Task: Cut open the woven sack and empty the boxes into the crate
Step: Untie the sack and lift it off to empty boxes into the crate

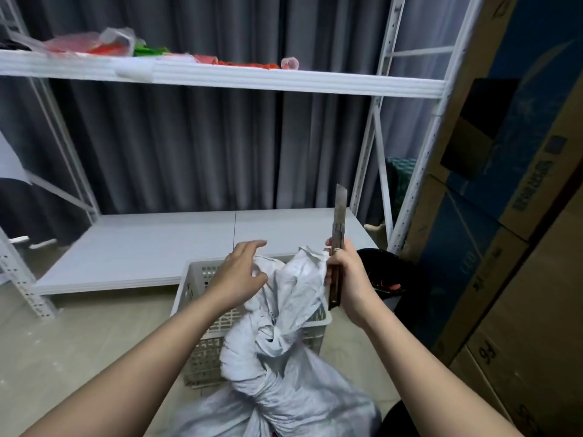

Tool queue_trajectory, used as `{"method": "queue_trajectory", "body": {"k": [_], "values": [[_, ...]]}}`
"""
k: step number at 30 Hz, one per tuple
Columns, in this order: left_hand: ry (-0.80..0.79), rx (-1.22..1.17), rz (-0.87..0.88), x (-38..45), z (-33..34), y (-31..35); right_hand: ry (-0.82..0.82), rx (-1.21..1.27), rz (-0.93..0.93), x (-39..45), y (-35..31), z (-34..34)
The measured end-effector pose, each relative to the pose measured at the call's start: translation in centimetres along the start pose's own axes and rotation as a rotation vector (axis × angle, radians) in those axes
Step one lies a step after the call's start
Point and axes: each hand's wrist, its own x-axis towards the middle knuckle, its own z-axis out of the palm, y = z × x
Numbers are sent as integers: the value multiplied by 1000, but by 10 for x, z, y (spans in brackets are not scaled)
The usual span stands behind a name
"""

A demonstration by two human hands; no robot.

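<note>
White woven sack (284, 373) on the pale floor (63, 342), leaning against the near wall of a white perforated plastic crate (202, 279); tied neck twisted and knotted, loose top flaps rising over the crate's near right corner. Left hand (239, 272) over the crate, fingers spread and relaxed, fingertips at the upper flap of the sack, nothing gripped. Right hand (347, 272) wrapped round the handle of a utility knife (337, 247), blade extended and pointing straight up, just beside the right edge of the sack's top flap. No boxes visible; inside of the crate mostly hidden by sack and hands.

Behind the crate, white metal shelving rack (220, 77): low shelf board bare near its front edge, upper shelf carrying red and green items in clear plastic bags (94, 45). Grey curtain (189, 146) behind the rack. Black bin (388, 275) just right of the crate. Stacked cardboard cartons (504, 247) along the right side.
</note>
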Motion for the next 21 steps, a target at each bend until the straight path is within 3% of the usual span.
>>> {"method": "queue_trajectory", "body": {"k": [5, 8, 12, 15, 18, 21], "values": [[-219, 123, 297, 21, -21, 25, -169, 1, -166, -19, -25, 9], [-336, 404, 322, 30, -23, 27, -277, 48, -205, -24, -31, 6], [-507, 625, 199, 34, -15, 16, -394, 62, -158, -29, -40, -2], [-383, 699, 160, 30, -14, 17, -402, -24, -137, -31, -44, -12], [-116, 781, 158, 28, -16, 14, -365, -271, -123, -31, -45, -23], [183, 817, 206, 25, -23, 4, -358, -442, 28, -29, -46, -37]]}}
